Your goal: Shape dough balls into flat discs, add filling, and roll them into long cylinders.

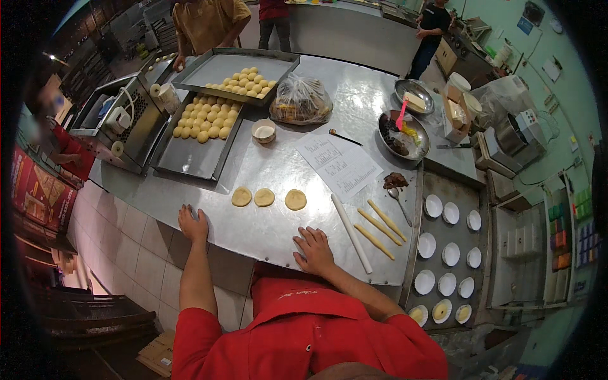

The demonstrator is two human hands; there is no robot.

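My left hand [192,223] rests on the front edge of the steel table [247,231], fingers stretched out, holding nothing. Flat on the tabletop near the same edge lies my right hand [313,249], its fingers spread. Beyond them, three flattened dough discs [295,199] sit in a row, untouched by either hand. To the right of my right hand are a white rolling pin [351,232] and three thin dough strips [375,235]. A metal spoon [399,204] lies beside a dark brown lump of filling [396,181].
A tray [423,209] at right holds white paper cups, the nearest three with dough. Two trays [190,166] of dough balls, a plastic bag [301,101], a small bowl [263,131], printed paper [339,163] and a filling bowl [385,140] stand farther back. Other people stand around.
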